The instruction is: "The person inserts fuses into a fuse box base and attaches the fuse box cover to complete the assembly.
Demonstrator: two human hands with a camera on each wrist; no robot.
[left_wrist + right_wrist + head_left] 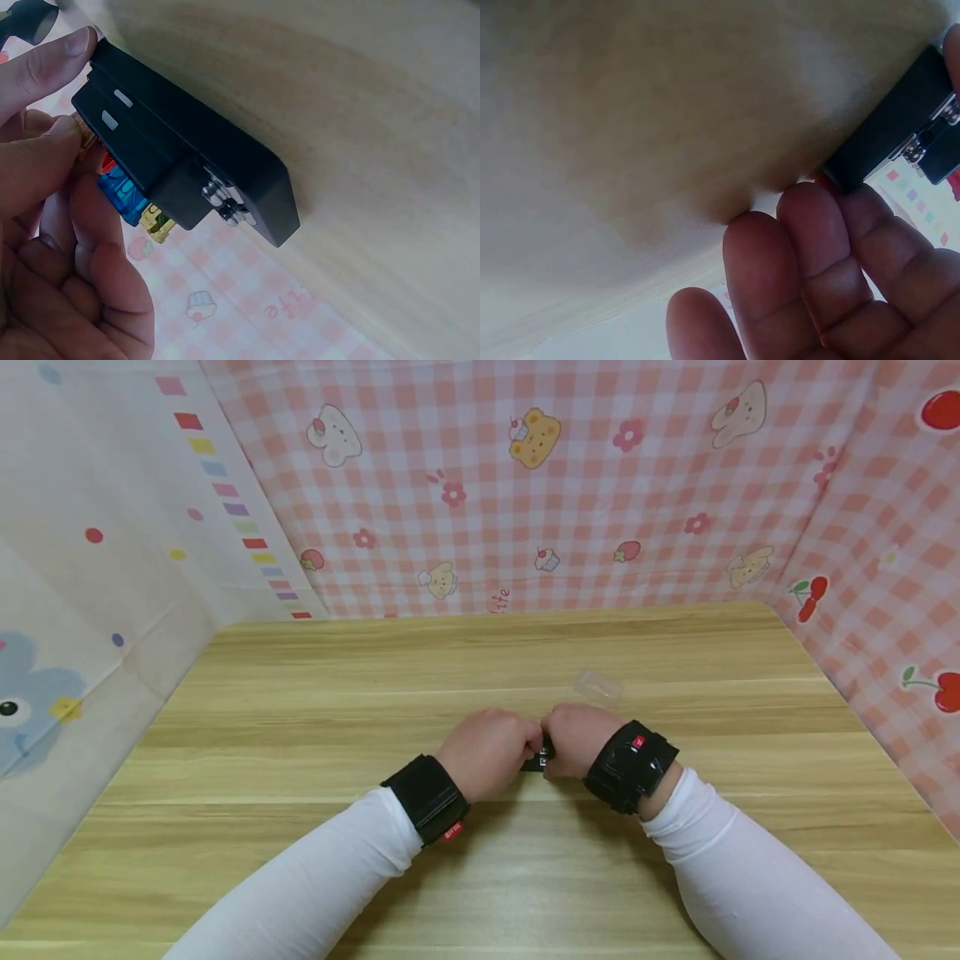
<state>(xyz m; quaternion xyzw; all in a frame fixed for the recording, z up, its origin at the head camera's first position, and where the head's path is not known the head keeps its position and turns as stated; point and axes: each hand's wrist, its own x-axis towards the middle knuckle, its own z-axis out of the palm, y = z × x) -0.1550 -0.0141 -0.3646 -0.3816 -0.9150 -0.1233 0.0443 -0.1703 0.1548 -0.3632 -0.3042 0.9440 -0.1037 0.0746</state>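
Between both hands is a small black block, apparently a fuse block (187, 127), with metal terminals (223, 202) at one end. Translucent coloured pieces like blade fuses, one blue (124, 195) and one yellow (156, 223), stick out of its side. My left hand (487, 752) pinches the far end, fingertips close against a brownish piece partly hidden by them. With the fingers curled at a corner of the same block (889, 124), my right hand (581, 739) grips it too. The head view shows only a sliver of the block between the knuckles.
A clear plastic cover (598, 687) lies on the wooden table (337, 693) just beyond the right hand. Patterned cloth (487, 485) hangs behind and at both sides of the table. Black bands (630, 767) circle both wrists.
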